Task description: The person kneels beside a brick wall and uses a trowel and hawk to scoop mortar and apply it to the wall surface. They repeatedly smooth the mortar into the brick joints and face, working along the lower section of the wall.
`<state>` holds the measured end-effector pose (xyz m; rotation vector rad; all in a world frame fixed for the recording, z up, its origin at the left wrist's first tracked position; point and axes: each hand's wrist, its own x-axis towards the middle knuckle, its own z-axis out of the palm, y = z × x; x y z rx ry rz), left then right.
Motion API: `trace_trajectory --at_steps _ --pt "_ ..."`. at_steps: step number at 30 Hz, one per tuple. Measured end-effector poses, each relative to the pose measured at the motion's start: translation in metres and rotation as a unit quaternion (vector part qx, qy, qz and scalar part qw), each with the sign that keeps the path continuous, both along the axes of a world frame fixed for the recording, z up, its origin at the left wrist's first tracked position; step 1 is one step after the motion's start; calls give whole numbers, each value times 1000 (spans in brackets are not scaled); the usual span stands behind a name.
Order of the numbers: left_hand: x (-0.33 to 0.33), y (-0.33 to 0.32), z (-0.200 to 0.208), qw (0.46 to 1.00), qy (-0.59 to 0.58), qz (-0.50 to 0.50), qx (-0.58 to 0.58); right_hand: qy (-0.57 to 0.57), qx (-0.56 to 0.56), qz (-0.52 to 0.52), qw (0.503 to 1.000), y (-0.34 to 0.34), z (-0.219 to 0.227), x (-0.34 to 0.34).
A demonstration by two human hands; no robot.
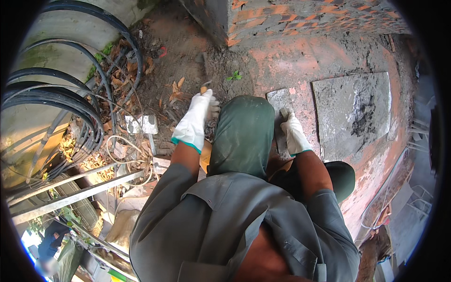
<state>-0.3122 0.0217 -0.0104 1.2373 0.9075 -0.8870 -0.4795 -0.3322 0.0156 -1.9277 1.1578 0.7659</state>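
Observation:
In white gloves with green cuffs, both my hands are at either side of my bent knee in dark green trousers. My left hand [197, 115] is closed round the wooden handle of a small trowel [204, 89]. Its thin metal neck points away from me over the dirt, and the blade is hard to make out against it. My right hand [295, 134] grips the handle of a flat, rectangular plastering float [280, 99], smeared with grey. Right of it lies a grey board [331, 108] with wet mortar [364, 117] on it.
A brick wall [300, 19] with mortar smears rises ahead. Black hose coils [51, 96] hang at the left above dry leaves. Metal bars [77, 195] and a loose pale cable [112, 145] lie at lower left. A small green plant [234, 75] grows near the wall's foot.

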Motion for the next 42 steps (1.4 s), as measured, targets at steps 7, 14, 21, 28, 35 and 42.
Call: trace_trajectory --at_steps 7,14,21,28,35,42 --pt "9 -16 40 986 -149 -44 -59 -3 6 28 1000 -2 6 1" --pt "19 -34 -13 996 -1 -89 -32 22 16 30 999 6 30 14" --pt "-3 -11 28 995 -82 -12 56 81 -26 56 995 -1 3 10" --pt "61 -60 7 990 -11 -128 59 77 -40 64 994 -2 7 14" --pt "41 65 29 962 -4 -125 243 87 -62 87 990 -5 -8 9" --pt "29 -40 11 984 -154 -45 70 25 -26 48 998 -7 -14 2"
